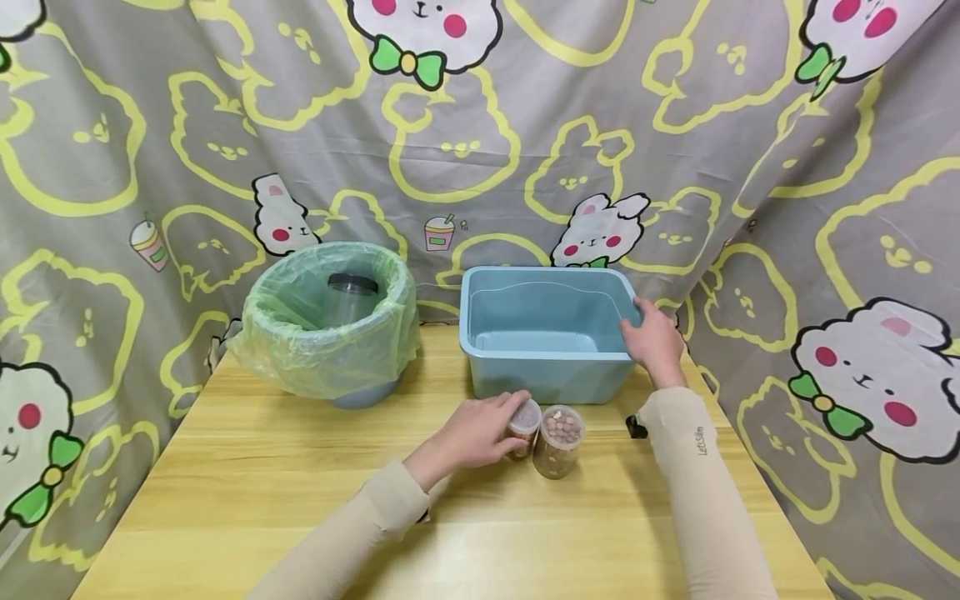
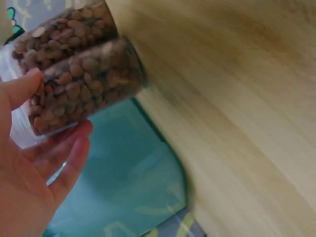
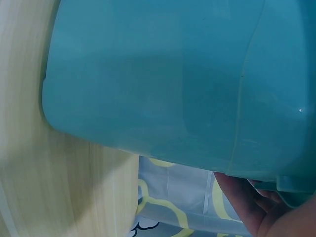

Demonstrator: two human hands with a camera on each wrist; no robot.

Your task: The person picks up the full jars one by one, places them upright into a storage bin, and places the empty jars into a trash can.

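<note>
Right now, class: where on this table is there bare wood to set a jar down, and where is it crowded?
Free: the table front left, below the lined bin; the near edge between both sleeves. Crowded: before the blue tub, where the left hand holds one jar touching a second jar. The right hand holds the tub's rim.

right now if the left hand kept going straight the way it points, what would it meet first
The left hand already grips one clear jar of brown pellets. Straight on to its right stands the second pellet jar, right against the first, so probably that; the blue tub sits further back.
</note>
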